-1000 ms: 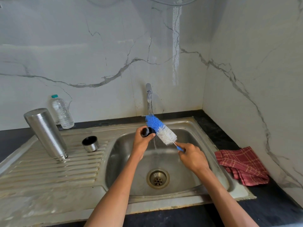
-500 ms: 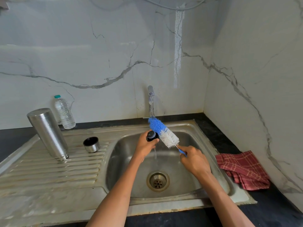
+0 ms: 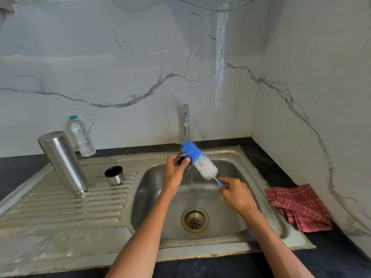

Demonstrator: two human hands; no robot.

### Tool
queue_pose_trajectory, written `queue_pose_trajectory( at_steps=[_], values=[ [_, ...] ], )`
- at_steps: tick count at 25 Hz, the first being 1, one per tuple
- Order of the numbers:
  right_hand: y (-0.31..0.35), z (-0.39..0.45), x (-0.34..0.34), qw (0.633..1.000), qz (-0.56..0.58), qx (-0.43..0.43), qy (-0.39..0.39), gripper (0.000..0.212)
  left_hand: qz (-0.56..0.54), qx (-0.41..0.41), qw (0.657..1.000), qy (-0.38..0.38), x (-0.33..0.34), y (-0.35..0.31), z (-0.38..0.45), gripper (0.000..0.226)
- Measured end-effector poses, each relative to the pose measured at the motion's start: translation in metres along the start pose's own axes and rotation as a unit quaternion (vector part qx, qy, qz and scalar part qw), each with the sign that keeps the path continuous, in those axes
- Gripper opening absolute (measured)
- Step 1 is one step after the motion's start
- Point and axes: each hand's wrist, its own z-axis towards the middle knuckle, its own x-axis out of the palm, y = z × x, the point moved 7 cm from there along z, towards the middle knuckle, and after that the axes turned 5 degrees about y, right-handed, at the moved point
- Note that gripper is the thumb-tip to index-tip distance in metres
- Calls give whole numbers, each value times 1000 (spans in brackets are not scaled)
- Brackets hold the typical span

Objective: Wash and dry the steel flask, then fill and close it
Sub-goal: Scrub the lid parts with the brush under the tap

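The steel flask (image 3: 63, 162) stands upside down on the ribbed drainboard at the left. Its steel cup lid (image 3: 113, 175) sits open side up beside it. Over the basin, my left hand (image 3: 174, 171) grips a small black stopper (image 3: 182, 156) under the running tap (image 3: 186, 117). My right hand (image 3: 234, 191) pinches the thin blue handle of a blue-and-white bottle brush (image 3: 198, 159). The brush's bristles press against the stopper. A thin stream of water falls just behind my left hand.
A clear plastic water bottle (image 3: 82, 136) stands against the marble wall behind the flask. A folded red checked cloth (image 3: 299, 206) lies on the dark counter right of the sink (image 3: 261, 197). The drain (image 3: 194, 220) sits mid-basin. A marble wall closes off the right side.
Both hands stay over the basin with small shifts. The brush has slid along the stopper, its blue tip now closer under the tap. The flask and lid have not moved.
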Motion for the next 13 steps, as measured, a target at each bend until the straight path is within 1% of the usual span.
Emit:
queue_pose_trajectory(
  at_steps=[2, 3, 4, 6, 8, 10, 11, 13],
  values=[
    [2, 0, 3, 998, 57, 5, 22, 28, -69, -3, 997, -43, -14, -5, 1, 31],
    [4, 0, 5, 996, 88, 6, 34, 22, -93, -3, 994, -60, -20, -9, 2, 32],
    [7, -1, 8, 992, 116, 9, 47, 19, -105, -5, 992, -76, -27, -12, 2, 36],
    [11, -5, 14, 985, 160, 7, 69, 22, -100, -8, 991, -91, -43, -16, 0, 46],
    [17, -9, 19, 979, 180, -6, 91, 24, -50, -4, 994, -94, -62, -17, -8, 48],
    [24, -14, 22, 977, 180, -21, 117, 27, 22, 4, 995, -94, -86, -18, -19, 44],
    [27, -17, 23, 976, 174, -30, 125, 28, 52, -1, 995, -87, -96, -18, -24, 41],
    [32, -21, 25, 978, 155, -48, 130, 27, 105, -20, 993, -41, -111, -21, -31, 41]
  ],
)
